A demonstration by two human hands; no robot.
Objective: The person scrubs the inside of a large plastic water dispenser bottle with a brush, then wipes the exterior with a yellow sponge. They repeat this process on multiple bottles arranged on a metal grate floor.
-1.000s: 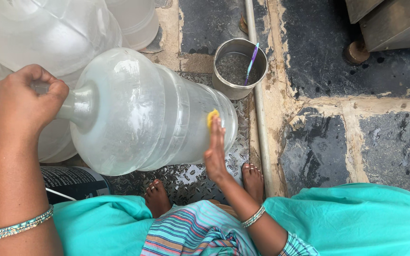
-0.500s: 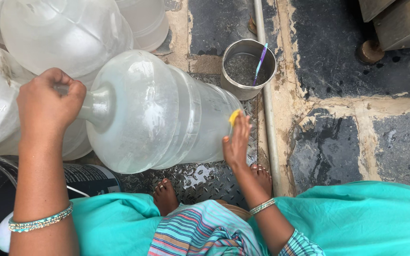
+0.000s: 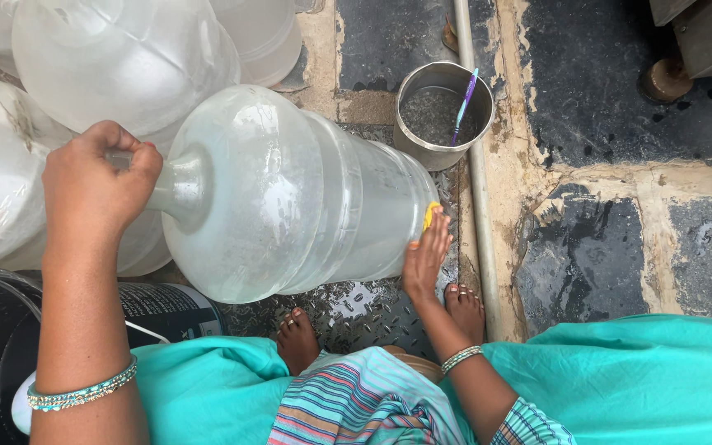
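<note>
Water jug lies on its side between both hands, as before; left hand clamps its neck, right hand has slid its yellow sponge lower on the base.

clear jug, yellow sponge, teal cloth
</note>
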